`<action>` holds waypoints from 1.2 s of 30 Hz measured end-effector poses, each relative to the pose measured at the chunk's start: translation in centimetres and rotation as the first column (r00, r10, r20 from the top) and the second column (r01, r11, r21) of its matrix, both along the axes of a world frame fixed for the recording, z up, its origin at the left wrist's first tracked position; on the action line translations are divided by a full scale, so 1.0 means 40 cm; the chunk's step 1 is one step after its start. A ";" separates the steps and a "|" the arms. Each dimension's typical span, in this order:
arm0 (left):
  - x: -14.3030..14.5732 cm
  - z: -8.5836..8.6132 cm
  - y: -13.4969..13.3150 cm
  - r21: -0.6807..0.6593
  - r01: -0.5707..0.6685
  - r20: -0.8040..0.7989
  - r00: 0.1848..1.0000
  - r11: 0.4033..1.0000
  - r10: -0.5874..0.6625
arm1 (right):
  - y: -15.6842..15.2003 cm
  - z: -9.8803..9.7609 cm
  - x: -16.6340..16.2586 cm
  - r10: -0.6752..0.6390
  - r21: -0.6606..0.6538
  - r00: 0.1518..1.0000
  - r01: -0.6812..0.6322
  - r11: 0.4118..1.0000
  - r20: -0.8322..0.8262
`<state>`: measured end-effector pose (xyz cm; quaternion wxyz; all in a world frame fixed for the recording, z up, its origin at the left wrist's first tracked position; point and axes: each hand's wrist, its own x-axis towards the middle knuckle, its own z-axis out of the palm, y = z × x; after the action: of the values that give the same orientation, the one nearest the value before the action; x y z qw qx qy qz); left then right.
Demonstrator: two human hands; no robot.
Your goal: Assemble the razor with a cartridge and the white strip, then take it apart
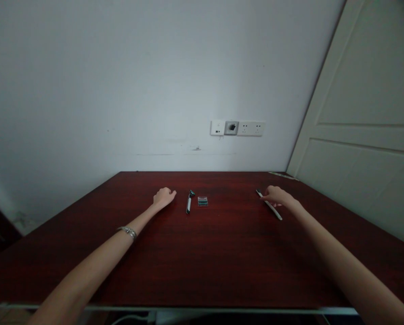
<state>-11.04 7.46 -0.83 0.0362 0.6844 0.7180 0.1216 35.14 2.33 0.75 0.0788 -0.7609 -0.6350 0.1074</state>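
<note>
My left hand (164,197) rests on the dark red table (202,253) with its fingers curled in, holding nothing. Just to its right lies a black and grey razor (189,201), with a small blade cartridge case (202,201) beside it. My right hand (278,197) lies far to the right, its fingers over a slim silver and black razor handle (270,205) that rests flat on the table. Whether the fingers grip the handle or only touch it is unclear.
A white wall with a row of power sockets (237,128) stands behind the table. A pale door (367,135) leans along the right side. A bracelet (128,232) circles my left wrist.
</note>
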 end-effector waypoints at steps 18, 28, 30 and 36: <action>0.027 -0.038 -0.001 0.127 0.061 -0.125 0.991 0.990 -0.045 | 0.009 -0.056 -0.023 0.038 -0.015 0.992 -0.036 0.999 0.117; 0.034 -0.035 -0.004 0.124 0.097 -0.160 0.984 0.987 -0.077 | 0.021 -0.045 -0.214 0.206 0.092 0.976 -0.212 0.973 0.076; 0.035 -0.035 -0.005 0.122 0.097 -0.164 0.984 0.988 -0.076 | 0.015 -0.046 -0.277 0.245 0.107 0.968 -0.249 0.962 0.050; 0.035 -0.039 -0.005 0.143 0.098 -0.178 0.981 0.985 -0.072 | -0.002 -0.033 -0.426 0.304 0.123 0.953 -0.303 0.945 0.013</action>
<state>-9.62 7.24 -2.37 -0.0727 0.7232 0.6772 0.1145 18.11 2.24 -0.57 0.1101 -0.6475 -0.7497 0.0813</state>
